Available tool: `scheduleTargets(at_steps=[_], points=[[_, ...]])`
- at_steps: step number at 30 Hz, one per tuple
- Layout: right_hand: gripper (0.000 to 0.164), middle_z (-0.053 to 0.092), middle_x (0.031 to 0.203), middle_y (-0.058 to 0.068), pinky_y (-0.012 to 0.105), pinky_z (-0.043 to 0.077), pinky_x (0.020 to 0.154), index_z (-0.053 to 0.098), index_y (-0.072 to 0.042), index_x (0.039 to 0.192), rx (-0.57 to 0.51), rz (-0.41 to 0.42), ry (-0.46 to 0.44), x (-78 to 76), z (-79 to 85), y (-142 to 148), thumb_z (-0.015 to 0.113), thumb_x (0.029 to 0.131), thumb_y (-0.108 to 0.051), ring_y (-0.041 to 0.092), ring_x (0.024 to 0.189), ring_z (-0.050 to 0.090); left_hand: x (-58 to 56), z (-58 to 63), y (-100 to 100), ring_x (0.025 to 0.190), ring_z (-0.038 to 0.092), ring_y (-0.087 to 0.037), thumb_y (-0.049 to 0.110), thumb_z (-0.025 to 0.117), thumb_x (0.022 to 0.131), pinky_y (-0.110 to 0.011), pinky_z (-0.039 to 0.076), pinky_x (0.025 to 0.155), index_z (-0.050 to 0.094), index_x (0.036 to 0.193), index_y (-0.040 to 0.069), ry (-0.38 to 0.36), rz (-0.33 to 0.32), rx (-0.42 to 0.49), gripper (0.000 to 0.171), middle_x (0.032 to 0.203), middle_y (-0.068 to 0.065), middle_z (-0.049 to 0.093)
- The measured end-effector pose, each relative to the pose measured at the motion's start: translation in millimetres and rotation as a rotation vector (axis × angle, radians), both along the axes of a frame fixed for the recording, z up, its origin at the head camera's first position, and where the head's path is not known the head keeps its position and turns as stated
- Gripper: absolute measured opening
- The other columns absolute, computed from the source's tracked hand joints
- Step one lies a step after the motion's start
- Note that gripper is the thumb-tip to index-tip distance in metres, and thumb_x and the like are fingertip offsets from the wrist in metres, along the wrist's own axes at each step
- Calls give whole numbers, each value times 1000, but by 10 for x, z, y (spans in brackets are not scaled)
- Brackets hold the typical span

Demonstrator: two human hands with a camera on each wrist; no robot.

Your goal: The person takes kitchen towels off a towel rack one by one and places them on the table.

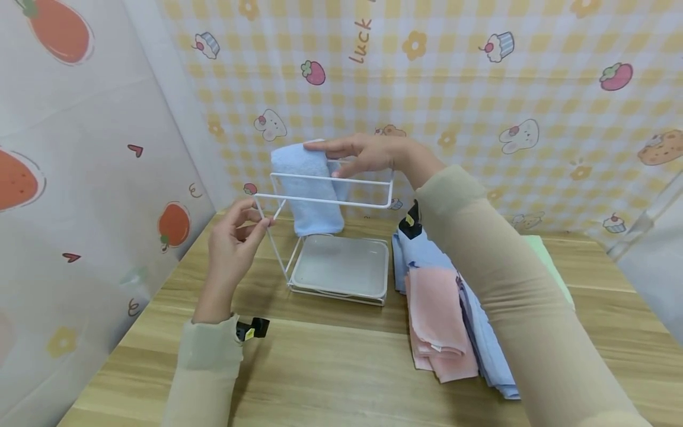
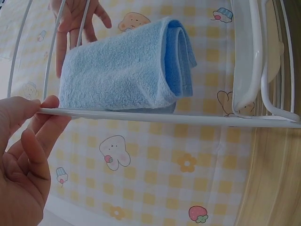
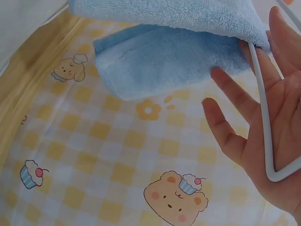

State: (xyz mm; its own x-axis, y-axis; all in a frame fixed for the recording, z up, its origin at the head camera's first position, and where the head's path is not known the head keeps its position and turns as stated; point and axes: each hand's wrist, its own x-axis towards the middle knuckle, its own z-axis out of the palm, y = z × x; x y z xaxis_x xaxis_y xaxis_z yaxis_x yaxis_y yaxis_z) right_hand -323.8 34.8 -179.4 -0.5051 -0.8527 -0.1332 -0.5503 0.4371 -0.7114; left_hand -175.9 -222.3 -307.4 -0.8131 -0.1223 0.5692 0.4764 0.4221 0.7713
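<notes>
A white wire rack [image 1: 336, 203] stands on the table, a shallow light tray [image 1: 341, 267] at its base. Over a rear upper bar hangs a folded light blue towel [image 1: 309, 190], one part on either side of the bar. My left hand [image 1: 235, 243] pinches the rack's left upright near the top, thumb and fingertips meeting on the wire [image 2: 117, 116]. Fairly straight fingers of my right hand [image 1: 368, 153] reach across the rack top and touch the towel's upper fold. In the right wrist view the other fingers [image 3: 223, 127] are spread beside the towel [image 3: 160, 61].
To the rack's right lie a folded pink towel [image 1: 437, 314], blue towels [image 1: 491, 350] partly under my right forearm, and a pale green cloth [image 1: 549, 267]. A patterned curtain [image 1: 453, 89] hangs close behind the rack, another sheet [image 1: 96, 148] along the left.
</notes>
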Motion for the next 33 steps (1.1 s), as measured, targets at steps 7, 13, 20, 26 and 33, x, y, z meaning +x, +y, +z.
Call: scheduleTargets(at_steps=[7,13,20,26,33], points=[[70,29,163,-10,38,17,125,38,-27,153,-184,-140,8,10,-4,38,68,93,-10,14,152,25,10,6,-11,72,68,10,-2,66,92,-11,47,53,61,116,0,4,-1,-3,24,81,16,61],[70,35,161,-6,35,25,122,40,-16,152,-524,-220,-62,51,-38,56,68,90,1,11,148,31,9,1,-6,74,68,10,-4,65,92,-11,50,58,61,116,-1,-7,-10,6,25,81,15,61],[71,35,161,-4,29,26,122,39,-10,151,-761,-251,-74,148,-83,2,66,88,8,10,147,33,4,-10,-7,74,68,11,-5,64,91,-10,50,59,61,115,-3,7,-11,8,24,80,15,61],[74,35,161,0,27,29,120,37,-6,152,-916,-310,-55,227,-90,-28,64,86,15,8,145,35,8,-3,-1,75,68,11,-6,64,91,-10,50,58,61,114,-3,5,-13,16,23,80,15,60],[77,32,162,0,19,26,119,36,-4,151,-1112,-391,-69,295,-96,-6,61,83,22,9,147,35,15,0,4,75,67,11,-6,64,91,-10,49,58,61,114,-3,2,-3,15,23,80,15,61]])
